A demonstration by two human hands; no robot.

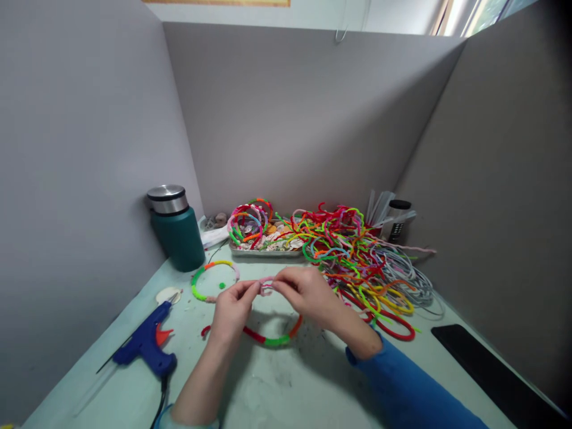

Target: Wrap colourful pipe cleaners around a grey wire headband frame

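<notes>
Over the middle of the table, my left hand [232, 311] and my right hand [307, 293] meet at a pink pipe cleaner [267, 286], each pinching it between thumb and fingers. Its end looks folded or coiled between the fingertips. Below the hands curves a wrapped pipe-cleaner arc [277, 341] in red, green and orange; whether it joins the pink piece is hidden. Behind my left hand lies a ring [196, 280] wound in green, yellow, orange and pink pipe cleaner, with a small green dot [222, 286] inside it.
A blue glue gun [145, 342] lies at left beside a cream disc [168, 294]. Behind stand a teal bottle [179, 238] and a tray [268, 253] holding buttons and wrapped rings [247, 226]. Tangled pipe cleaners [348, 244] spread right, near a black flat object [482, 363]. Grey panels [290, 119] enclose the table.
</notes>
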